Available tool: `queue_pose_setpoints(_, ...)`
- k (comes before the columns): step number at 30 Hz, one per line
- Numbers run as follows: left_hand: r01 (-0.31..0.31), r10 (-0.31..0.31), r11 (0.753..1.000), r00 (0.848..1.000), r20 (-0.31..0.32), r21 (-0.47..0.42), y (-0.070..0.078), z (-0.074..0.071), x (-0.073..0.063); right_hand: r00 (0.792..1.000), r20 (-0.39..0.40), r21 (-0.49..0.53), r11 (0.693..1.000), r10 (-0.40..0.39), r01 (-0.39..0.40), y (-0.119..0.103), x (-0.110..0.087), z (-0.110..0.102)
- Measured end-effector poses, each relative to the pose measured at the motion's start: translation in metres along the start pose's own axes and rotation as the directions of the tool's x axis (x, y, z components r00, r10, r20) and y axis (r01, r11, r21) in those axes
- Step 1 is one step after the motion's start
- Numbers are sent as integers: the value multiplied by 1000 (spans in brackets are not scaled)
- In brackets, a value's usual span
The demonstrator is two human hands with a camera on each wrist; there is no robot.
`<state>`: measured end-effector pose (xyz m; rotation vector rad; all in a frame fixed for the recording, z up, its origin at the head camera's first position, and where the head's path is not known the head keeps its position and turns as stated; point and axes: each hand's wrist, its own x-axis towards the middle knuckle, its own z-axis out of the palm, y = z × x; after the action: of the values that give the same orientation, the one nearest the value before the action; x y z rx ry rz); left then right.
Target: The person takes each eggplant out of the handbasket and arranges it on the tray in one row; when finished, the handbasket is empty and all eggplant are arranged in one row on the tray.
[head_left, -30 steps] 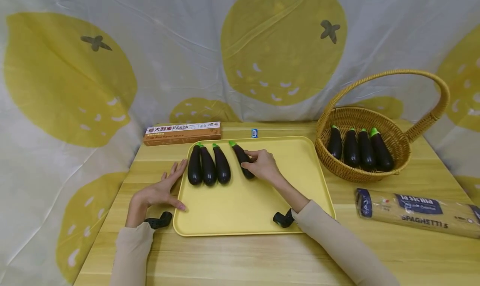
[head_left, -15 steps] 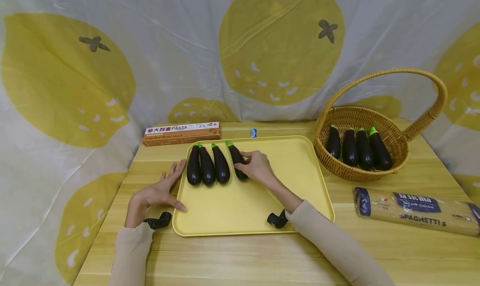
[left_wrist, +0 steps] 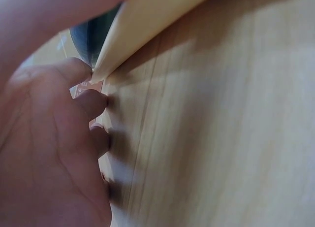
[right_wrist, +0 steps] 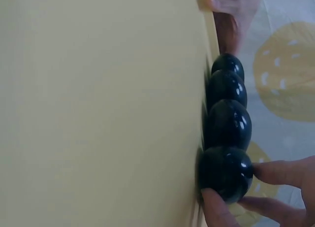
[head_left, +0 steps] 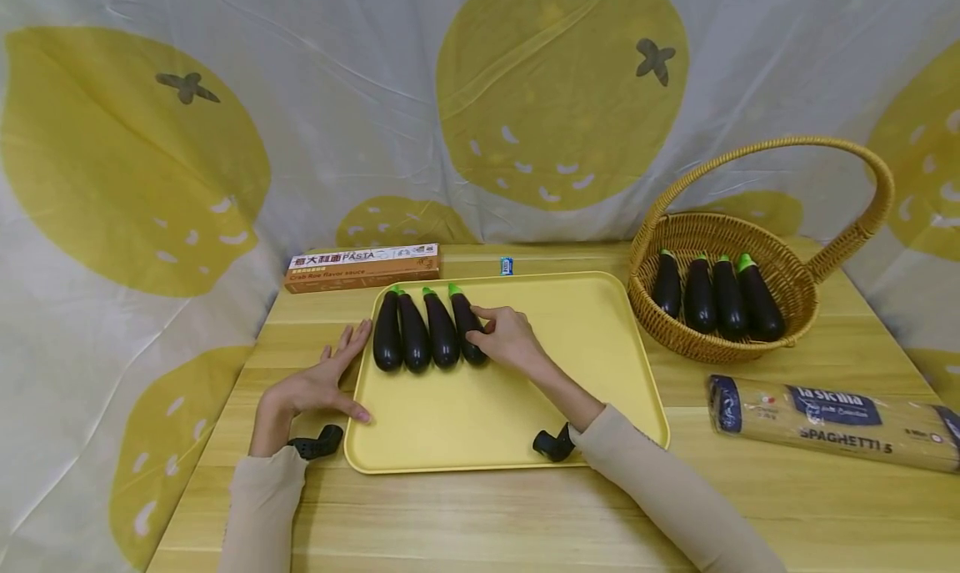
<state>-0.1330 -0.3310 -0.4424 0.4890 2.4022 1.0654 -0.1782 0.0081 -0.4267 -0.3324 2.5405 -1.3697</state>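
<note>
My right hand (head_left: 510, 338) pinches a dark purple eggplant (head_left: 465, 327) with a green stem end, the rightmost of several lying side by side on a yellow tray (head_left: 480, 423). In the right wrist view, thumb and fingers sit around the rounded end of that eggplant (right_wrist: 224, 173), which lies against its neighbour (right_wrist: 229, 126). With fingers spread, my left hand (head_left: 322, 383) rests at the tray's left edge, its thumb on the rim. The left wrist view has the left palm (left_wrist: 49, 138) close up, fingertips on the wooden table beside the tray's side.
A wicker basket (head_left: 720, 352) with a tall handle stands at right, holding several more eggplants (head_left: 727, 302). In front of it lies a spaghetti pack (head_left: 840, 423). Behind the tray are a pasta box (head_left: 363, 268) and a small blue packet (head_left: 507, 266). A lemon-print cloth (head_left: 360, 123) hangs behind.
My right hand has slid the rightmost eggplant leftward along the tray, bringing it up beside the others and straighter. The left hand has kept its place.
</note>
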Motion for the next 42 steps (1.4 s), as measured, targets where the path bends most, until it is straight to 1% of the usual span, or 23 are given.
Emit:
queue_pose_setpoints(4, 2, -2, 1000, 1000, 1, 0, 0, 0, 0, 1000, 17, -14, 1000, 1, -1, -1, 0, 0)
queue_pose_setpoints(11, 0, 0, 1000, 1000, 0, -11, 1, 0, 0, 997, 81, -55, 998, 5, 0, -1, -1, -5)
queue_pose_setpoints(15, -2, 2, 1000, 1000, 0, -10, 0, 0, 0, 997, 77, -83, 996, -15, 21, -1, 0, -5)
queue_pose_setpoints(19, -1, 1, 1000, 1000, 0, -16, 0, 0, 0, 997, 65, -84, 996, -31, 36, -1, 0, -3)
queue_pose_setpoints(29, -8, 8, 1000, 1000, 3, -16, -1, 0, 0, 998, 58, -55, 998, 6, -2, -6, -2, 0)
queue_pose_setpoints(38, -17, 17, 1000, 1000, 0, -5, -3, 0, 1, 998, 64, -69, 998, 3, 1, -6, -1, 0)
queue_pose_setpoints(42, -18, 18, 1000, 1000, 0, -1, -2, 0, 1, 998, 69, -73, 997, -11, 16, -6, 0, -1)
